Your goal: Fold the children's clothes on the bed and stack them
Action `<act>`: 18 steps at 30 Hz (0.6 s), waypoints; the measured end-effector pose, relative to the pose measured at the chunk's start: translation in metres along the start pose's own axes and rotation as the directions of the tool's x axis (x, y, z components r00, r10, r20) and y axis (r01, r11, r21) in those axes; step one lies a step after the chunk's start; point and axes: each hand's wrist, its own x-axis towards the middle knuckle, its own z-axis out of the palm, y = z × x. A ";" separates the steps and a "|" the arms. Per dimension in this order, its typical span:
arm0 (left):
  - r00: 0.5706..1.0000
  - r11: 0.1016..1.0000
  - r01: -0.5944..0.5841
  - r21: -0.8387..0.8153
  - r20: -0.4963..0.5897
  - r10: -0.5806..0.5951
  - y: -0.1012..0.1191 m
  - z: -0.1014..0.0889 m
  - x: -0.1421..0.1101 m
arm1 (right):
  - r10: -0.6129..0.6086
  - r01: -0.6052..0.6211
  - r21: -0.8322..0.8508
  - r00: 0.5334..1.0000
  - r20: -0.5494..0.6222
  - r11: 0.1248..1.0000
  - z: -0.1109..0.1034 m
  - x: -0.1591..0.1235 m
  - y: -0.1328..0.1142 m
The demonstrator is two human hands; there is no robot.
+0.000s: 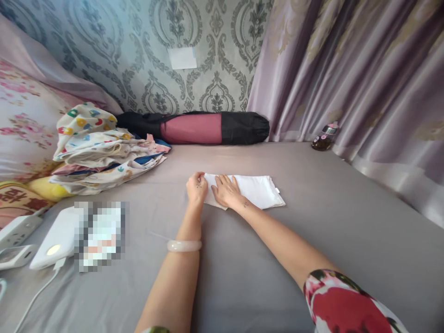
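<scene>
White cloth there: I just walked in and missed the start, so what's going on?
Someone is handling a folded white cloth on the grey sheet. The right hand lies flat on it; the left hand is curled at its left end, its grip unclear. Patterned fabrics sit piled to the left.

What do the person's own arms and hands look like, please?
Small dark marks show on the back of the left hand and by the wrist of the right hand. A smooth, pale bangle circles the left forearm. The right sleeve is flowered in red, white and green; little of the left sleeve shows.
</scene>
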 end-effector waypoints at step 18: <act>0.982 0.971 -0.165 0.174 0.120 0.145 0.004 0.010 -0.009 | 0.094 -0.103 -0.049 0.984 -0.149 0.994 -0.008 -0.021 0.030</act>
